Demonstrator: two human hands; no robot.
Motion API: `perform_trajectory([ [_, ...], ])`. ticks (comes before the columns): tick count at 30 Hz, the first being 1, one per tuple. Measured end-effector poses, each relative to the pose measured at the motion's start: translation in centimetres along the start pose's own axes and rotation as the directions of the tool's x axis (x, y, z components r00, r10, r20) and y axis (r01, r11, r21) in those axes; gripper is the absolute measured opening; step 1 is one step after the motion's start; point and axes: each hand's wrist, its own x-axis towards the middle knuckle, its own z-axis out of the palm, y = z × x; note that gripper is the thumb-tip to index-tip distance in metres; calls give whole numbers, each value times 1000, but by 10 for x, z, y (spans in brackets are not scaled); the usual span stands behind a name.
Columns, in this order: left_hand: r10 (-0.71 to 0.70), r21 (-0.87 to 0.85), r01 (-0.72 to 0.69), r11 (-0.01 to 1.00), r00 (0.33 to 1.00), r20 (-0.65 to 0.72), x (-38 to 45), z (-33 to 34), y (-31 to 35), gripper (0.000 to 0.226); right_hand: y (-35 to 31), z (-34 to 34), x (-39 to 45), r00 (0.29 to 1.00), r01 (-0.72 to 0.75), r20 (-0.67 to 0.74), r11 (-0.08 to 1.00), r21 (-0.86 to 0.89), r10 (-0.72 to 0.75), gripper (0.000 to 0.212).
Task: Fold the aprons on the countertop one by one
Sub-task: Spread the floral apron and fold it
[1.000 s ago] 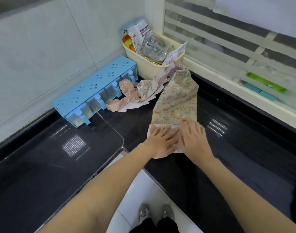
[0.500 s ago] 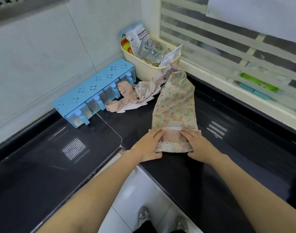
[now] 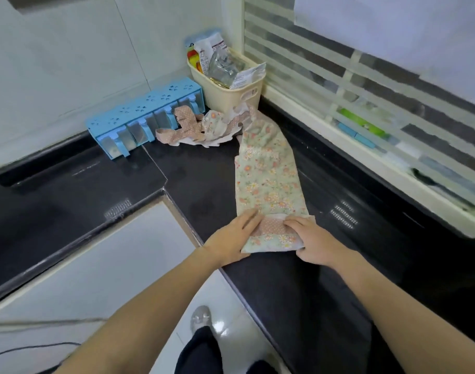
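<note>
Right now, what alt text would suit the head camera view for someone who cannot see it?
Two bare hands, left hand and right hand, hold the near folded end of a long green floral cloth apron on a glossy black countertop. Behind it sit a blue plastic spice rack and a cream plastic basket.

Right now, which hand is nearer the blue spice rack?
Left. The left hand holds the floral apron's near end on the side facing the blue spice rack; the right hand holds the far side.
</note>
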Motion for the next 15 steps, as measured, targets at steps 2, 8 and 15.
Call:
perform_trajectory([
  [2,-25,-64,24,998,1000,-16,-8,11,21,85,8,4,-16,1000,-6,20,997,77,4,69],
  [8,-153,-183,140,973,986,-63,-23,30,39,62,22,7,-42,995,100,5,991,-90,-100,71],
  [15,-418,-602,232,764,889,-188,-19,26,47,51,27,7,-48,996,39,-81,996,-76,-45,59],
])
